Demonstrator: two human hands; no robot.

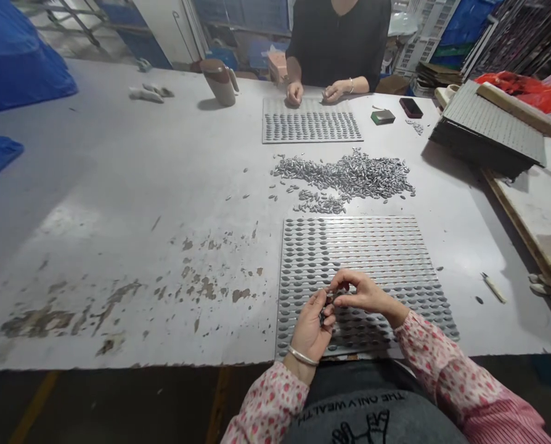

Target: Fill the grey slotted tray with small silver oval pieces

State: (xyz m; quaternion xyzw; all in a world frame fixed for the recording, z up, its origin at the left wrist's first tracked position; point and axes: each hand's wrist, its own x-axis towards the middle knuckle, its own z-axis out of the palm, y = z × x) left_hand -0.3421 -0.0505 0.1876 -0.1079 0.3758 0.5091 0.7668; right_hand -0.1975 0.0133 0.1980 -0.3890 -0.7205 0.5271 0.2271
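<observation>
My left hand [313,324], with a bracelet on the wrist, is curled closed around several small dark oval pieces [322,317] that peek out between the fingers. Close against its fingertips, my right hand [363,293] is closed with thumb and forefinger pinched together; what lies in the pinch is too small to make out. Both hands are over a flat board [372,246] lined with rows of slots. Grey pointed oval pieces [303,246] fill the left columns and the lower rows of it, while the upper right part shows thin bare lines.
Beyond the board lies a loose heap of oval pieces [359,172]. Across the table a person's hands [295,94] rest at a second board [312,127]. A mug [220,83], a phone [411,108], a small knife [493,288] and a tilted grey stack [492,123] stand around.
</observation>
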